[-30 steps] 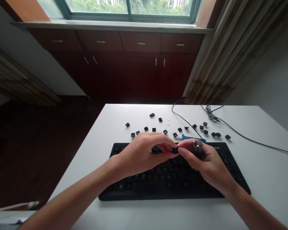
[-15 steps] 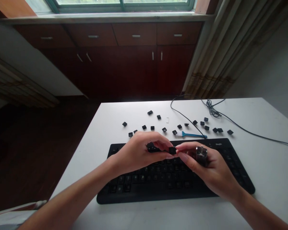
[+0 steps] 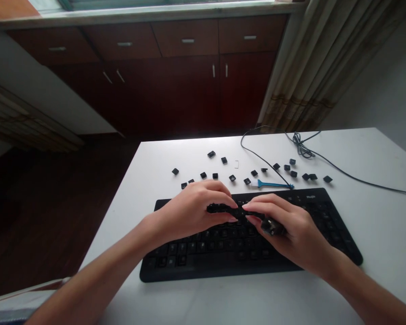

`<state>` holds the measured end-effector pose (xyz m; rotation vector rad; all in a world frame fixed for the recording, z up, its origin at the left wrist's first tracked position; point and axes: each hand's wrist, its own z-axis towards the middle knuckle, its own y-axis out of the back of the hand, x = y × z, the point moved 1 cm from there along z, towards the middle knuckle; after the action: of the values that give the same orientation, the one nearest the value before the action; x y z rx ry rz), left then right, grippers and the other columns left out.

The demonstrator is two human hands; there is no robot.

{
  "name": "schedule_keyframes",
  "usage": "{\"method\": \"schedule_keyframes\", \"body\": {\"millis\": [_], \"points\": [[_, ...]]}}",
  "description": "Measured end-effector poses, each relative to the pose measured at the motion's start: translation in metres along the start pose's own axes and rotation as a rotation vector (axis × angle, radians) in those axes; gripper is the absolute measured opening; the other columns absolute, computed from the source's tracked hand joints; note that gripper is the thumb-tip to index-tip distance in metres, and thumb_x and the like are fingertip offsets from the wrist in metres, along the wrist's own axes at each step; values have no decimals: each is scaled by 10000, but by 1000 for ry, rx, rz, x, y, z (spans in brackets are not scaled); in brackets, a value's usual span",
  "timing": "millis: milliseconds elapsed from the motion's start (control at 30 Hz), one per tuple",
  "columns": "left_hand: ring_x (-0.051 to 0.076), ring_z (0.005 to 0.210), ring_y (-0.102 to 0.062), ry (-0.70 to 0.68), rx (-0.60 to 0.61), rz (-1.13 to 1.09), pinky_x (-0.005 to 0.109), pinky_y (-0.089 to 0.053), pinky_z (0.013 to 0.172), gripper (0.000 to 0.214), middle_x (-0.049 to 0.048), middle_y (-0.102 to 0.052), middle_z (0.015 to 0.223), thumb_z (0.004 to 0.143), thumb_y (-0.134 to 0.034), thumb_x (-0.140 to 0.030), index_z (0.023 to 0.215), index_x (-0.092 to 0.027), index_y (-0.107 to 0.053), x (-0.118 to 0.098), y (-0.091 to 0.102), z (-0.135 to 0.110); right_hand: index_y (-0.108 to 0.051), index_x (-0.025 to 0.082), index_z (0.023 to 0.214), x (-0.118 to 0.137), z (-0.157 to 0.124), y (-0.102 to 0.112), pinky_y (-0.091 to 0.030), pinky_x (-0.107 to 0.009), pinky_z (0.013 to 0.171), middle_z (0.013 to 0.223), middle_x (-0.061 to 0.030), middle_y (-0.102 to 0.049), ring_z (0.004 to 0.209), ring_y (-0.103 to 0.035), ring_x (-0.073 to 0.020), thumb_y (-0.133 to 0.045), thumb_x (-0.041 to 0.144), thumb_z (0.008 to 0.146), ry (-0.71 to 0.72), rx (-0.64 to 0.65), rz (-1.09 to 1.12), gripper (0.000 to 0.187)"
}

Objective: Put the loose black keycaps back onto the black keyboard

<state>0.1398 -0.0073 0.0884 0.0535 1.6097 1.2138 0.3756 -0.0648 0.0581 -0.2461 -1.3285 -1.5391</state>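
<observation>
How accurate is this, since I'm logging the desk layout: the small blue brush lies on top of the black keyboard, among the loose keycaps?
Not quite. The head view shows the blue brush on the white table, just beyond the far edge of the black keyboard, not on it. It is among the loose keycaps, as you said.

A black keyboard (image 3: 223, 255) lies flat on the white worktop (image 3: 375, 234), with loose black keycaps (image 3: 246, 181) scattered in a band along its far side. A small metal tool (image 3: 271, 227) sits gripped in the right hand (image 3: 291, 230) above the keys.
</observation>
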Motion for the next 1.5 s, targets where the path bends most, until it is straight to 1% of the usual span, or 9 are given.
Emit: {"method": "schedule_keyframes", "body": {"millis": [167,433,600,700,767,867,1067,1200,1500], "points": [[179,904,-683,-16,25,17,280,-558,808,183,63,-724,1018,885,-738,-321,1033,-223,-781,-1,-2,2,-633,225,1265,-3,-4,-4,-584,-324,943,1253,-80,-694,1114,-687,-202,-570,75,917,93,101,-115,384],[151,826,-710,28,45,-178,223,-555,722,162,41,-758,927,872,-746,-292,1008,-213,-786,3,-8,2,-637,242,1206,-5,-5,-12,-602,-350,925,1187,-72,-741,1075,-717,-212,-582,91,907,112,36,-122,339],[150,858,-726,67,65,-268,217,-562,766,190,14,-779,909,847,-773,-287,1023,-214,-774,4,-5,0,-628,239,1227,-4,-5,-7,-596,-340,932,1199,-73,-730,1077,-711,-208,-598,64,889,113,37,-139,381],[159,896,-716,64,107,-159,224,-548,773,262,11,-771,974,826,-795,-299,1078,-233,-762,7,4,-1,-631,229,1236,-6,-5,0,-590,-337,934,1222,-76,-717,1102,-698,-210,-565,12,852,122,133,-186,446],[169,917,-705,74,88,-46,248,-537,801,243,21,-757,1022,846,-775,-298,1081,-238,-759,10,11,-3,-640,215,1236,-7,-5,3,-596,-334,916,1230,-79,-717,1106,-698,-216,-538,-7,829,146,200,-234,475],[176,922,-698,73,52,47,265,-526,822,176,31,-745,1050,898,-717,-287,1061,-239,-762,12,16,-5,-659,187,1221,-6,-4,4,-618,-351,863,1221,-81,-734,1047,-724,-229,-490,-26,805,232,239,-341,497],[187,922,-694,31,133,115,281,-512,830,166,31,-739,1063,913,-697,-279,1062,-232,-756,10,10,-5,-702,130,1153,4,-2,-1,-639,-364,685,1183,-100,-758,840,-758,-229,-429,-58,772,402,210,-512,504],[190,936,-688,16,146,149,298,-503,845,164,22,-734,1075,931,-678,-298,1061,-228,-748,9,7,-5,-702,120,1161,4,-2,-3,-635,-368,701,1193,-98,-755,835,-752,-226,-427,-73,783,419,203,-563,505],[190,967,-680,-1,156,186,304,-493,875,155,23,-733,1080,946,-664,-291,1060,-227,-747,6,8,-5,-700,109,1160,-2,-3,-7,-629,-357,699,1183,-103,-755,861,-744,-226,-438,-74,781,412,165,-493,495]]}}
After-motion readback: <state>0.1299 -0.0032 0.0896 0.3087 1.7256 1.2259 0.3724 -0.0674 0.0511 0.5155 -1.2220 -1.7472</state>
